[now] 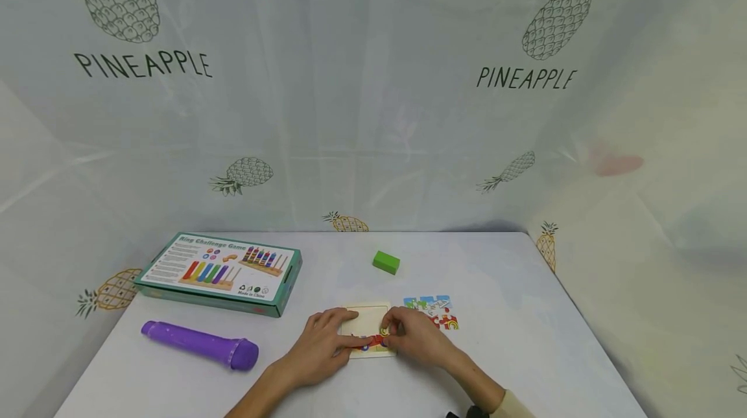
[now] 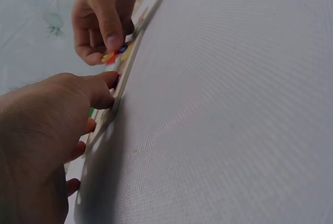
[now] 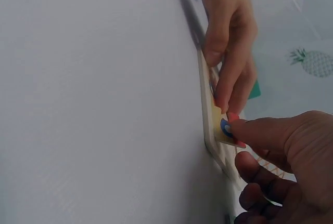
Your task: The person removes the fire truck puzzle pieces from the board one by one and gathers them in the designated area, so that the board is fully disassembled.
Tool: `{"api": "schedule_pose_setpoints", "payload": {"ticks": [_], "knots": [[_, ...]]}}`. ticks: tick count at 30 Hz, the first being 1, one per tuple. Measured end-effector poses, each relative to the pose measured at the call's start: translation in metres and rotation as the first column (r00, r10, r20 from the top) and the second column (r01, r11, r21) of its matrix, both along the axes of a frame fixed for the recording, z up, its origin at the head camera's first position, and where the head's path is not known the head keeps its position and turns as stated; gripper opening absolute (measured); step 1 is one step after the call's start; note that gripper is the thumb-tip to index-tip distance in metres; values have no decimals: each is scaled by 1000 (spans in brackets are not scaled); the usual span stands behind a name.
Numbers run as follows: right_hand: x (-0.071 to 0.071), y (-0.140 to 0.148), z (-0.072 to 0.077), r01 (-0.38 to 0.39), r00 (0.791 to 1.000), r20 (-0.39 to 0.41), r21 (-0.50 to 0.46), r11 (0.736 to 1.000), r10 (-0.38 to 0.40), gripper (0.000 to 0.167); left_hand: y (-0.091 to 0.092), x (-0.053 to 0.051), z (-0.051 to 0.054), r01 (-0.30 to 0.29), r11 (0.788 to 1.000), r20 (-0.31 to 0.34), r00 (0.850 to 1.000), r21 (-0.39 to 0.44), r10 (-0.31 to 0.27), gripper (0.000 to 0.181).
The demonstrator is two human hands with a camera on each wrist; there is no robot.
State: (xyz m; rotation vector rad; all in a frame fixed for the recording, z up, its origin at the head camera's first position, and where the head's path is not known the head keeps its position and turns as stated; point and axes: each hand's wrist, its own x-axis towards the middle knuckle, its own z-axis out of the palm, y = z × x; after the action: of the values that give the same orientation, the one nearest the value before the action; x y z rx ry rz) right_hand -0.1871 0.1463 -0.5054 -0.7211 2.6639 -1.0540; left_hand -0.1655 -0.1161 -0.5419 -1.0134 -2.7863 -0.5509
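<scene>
A shallow wooden puzzle board (image 1: 364,319) lies on the white table, its upper part bare and its lower edge carrying red and yellow picture pieces (image 1: 363,344). My left hand (image 1: 320,348) rests over the board's left side with fingers extended, the index finger touching the pieces. At the board's right side, my right hand (image 1: 421,336) pinches a puzzle piece (image 3: 227,128) between thumb and fingers; red, yellow and a blue circle show on it. In the right wrist view that piece is tilted at the board's edge. More joined puzzle pieces (image 1: 438,304) lie just right of the board, partly behind the right hand.
A green block (image 1: 386,262) sits behind the board. To the left are a flat Ring Challenge Game box (image 1: 222,269) and a purple microphone-shaped tube (image 1: 195,343). A pineapple-print curtain (image 1: 362,113) hangs behind the table. Something black (image 1: 475,412) shows at the bottom edge.
</scene>
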Motion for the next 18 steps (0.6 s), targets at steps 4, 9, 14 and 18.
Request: {"api": "schedule_pose_setpoints", "payload": {"ticks": [4,9,14,18], "knots": [[-1,-1,1,6,1000,7,-8,1000,-6,15,0,0,0,-1,1000,6,1000,5,1,45],[-1,0,1,9,1000,12,-6,1000,-9,15,1,1,2,2,1000,7,1000,3,-2,44],[0,0,1,0,1000,11,-11,1000,0,16,1,1,3,-2,1000,21,1000,-1,2,43],[0,1,1,-7,1000,9,-31,999,7,17,1,2,4,-7,1000,25,1000,-14,8,43]]}}
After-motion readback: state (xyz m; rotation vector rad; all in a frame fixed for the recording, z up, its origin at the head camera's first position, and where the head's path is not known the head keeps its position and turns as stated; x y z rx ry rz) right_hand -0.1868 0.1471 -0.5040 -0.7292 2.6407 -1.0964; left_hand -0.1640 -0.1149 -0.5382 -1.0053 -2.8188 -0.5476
